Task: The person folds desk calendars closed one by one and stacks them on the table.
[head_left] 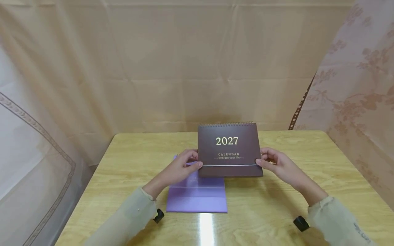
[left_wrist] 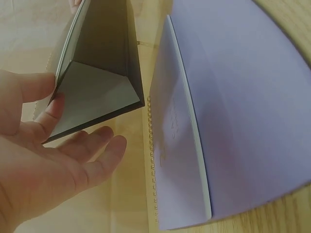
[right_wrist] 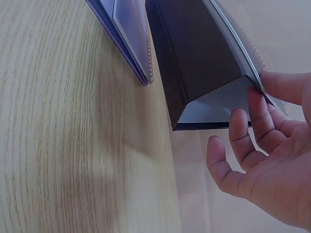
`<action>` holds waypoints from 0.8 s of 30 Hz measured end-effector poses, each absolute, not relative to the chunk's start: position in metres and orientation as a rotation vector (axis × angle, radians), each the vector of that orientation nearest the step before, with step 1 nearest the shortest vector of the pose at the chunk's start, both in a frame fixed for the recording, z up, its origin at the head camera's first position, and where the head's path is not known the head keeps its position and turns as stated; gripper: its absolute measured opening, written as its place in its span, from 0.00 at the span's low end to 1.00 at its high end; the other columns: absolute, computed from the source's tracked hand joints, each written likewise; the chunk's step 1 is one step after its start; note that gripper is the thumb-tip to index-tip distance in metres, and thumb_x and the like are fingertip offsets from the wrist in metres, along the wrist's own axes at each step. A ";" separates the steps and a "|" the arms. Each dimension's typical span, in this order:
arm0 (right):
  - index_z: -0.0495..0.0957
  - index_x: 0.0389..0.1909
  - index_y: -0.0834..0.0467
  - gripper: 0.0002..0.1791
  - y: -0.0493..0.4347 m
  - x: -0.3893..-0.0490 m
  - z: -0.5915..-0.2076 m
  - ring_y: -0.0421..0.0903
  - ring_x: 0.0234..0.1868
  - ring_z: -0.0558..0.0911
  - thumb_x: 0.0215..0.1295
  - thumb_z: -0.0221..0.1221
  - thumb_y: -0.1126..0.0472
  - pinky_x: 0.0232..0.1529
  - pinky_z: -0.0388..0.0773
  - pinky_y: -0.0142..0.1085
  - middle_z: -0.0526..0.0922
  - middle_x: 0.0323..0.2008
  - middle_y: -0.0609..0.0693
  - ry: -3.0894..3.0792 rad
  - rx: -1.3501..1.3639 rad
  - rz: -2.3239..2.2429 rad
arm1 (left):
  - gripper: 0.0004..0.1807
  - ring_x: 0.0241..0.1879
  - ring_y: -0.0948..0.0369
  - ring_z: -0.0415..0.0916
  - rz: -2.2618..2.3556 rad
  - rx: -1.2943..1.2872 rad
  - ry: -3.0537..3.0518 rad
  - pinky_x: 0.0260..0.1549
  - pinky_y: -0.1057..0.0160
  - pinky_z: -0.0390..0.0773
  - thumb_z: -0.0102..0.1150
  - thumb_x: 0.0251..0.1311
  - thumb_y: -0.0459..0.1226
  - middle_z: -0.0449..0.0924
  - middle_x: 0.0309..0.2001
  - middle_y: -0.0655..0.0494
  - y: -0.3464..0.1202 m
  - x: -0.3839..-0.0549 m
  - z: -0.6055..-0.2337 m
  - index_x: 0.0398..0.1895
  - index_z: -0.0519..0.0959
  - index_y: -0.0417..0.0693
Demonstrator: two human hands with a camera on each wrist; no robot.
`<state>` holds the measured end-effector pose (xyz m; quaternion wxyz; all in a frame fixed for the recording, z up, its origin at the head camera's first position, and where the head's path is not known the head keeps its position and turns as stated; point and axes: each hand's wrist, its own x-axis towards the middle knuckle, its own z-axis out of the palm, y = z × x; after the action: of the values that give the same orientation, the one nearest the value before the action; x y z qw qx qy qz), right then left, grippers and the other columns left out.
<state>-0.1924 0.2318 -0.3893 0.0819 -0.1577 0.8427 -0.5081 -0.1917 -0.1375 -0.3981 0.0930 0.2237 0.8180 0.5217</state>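
A dark brown 2027 desk calendar (head_left: 229, 147) is held up by both hands, its spiral binding on top and its cover toward me. My left hand (head_left: 181, 166) pinches its left edge between thumb and fingers. At the right edge, my right hand (head_left: 279, 168) pinches it the same way. Both wrist views show the calendar's stand folded out into a hollow triangle, with fingertips at the side edges. A purple desk calendar (head_left: 197, 201) lies on the table below and partly behind the brown one, which hides its upper right part.
The wooden table (head_left: 129, 171) spans the front, with a bright light reflection near its near edge. A beige curtain (head_left: 172, 68) hangs behind it. Patterned cloth (head_left: 363, 95) hangs at the right, and white cloth (head_left: 27, 147) at the left.
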 end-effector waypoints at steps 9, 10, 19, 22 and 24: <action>0.74 0.59 0.64 0.21 0.234 -0.195 -0.389 0.47 0.48 0.77 0.74 0.60 0.53 0.47 0.76 0.33 0.78 0.43 0.55 2.475 -0.477 -1.520 | 0.09 0.68 0.42 0.66 1.587 0.620 2.359 0.66 0.41 0.65 0.59 0.72 0.40 0.59 0.74 0.41 -0.139 -0.192 -0.397 0.44 0.75 0.44; 0.74 0.59 0.64 0.21 0.234 -0.195 -0.390 0.47 0.48 0.77 0.74 0.60 0.54 0.48 0.76 0.33 0.77 0.43 0.55 2.475 -0.477 -1.525 | 0.08 0.68 0.43 0.66 1.596 0.604 2.353 0.66 0.42 0.66 0.59 0.72 0.40 0.60 0.74 0.41 -0.140 -0.192 -0.397 0.44 0.75 0.44; 0.72 0.61 0.66 0.24 0.228 -0.193 -0.391 0.51 0.52 0.76 0.74 0.60 0.54 0.49 0.77 0.34 0.77 0.46 0.56 2.471 -0.446 -1.514 | 0.09 0.63 0.48 0.73 1.668 0.531 2.279 0.60 0.52 0.72 0.58 0.73 0.39 0.66 0.72 0.42 -0.143 -0.190 -0.395 0.46 0.73 0.42; 0.73 0.60 0.66 0.23 0.228 -0.193 -0.390 0.50 0.51 0.76 0.74 0.60 0.55 0.48 0.77 0.34 0.77 0.45 0.56 2.468 -0.457 -1.517 | 0.09 0.63 0.48 0.73 1.677 0.529 2.262 0.60 0.52 0.73 0.57 0.73 0.38 0.64 0.72 0.40 -0.143 -0.189 -0.394 0.45 0.72 0.42; 0.73 0.59 0.66 0.22 0.227 -0.193 -0.390 0.48 0.50 0.77 0.74 0.61 0.55 0.48 0.76 0.34 0.78 0.44 0.56 2.459 -0.461 -1.528 | 0.09 0.62 0.48 0.74 1.682 0.524 2.260 0.59 0.50 0.74 0.57 0.73 0.38 0.64 0.72 0.39 -0.143 -0.189 -0.394 0.44 0.71 0.42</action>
<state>-0.1934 0.2274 -0.3900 0.1046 -0.1565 0.8341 -0.5185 -0.1895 -0.1430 -0.3942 0.1377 0.1813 0.7812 0.5813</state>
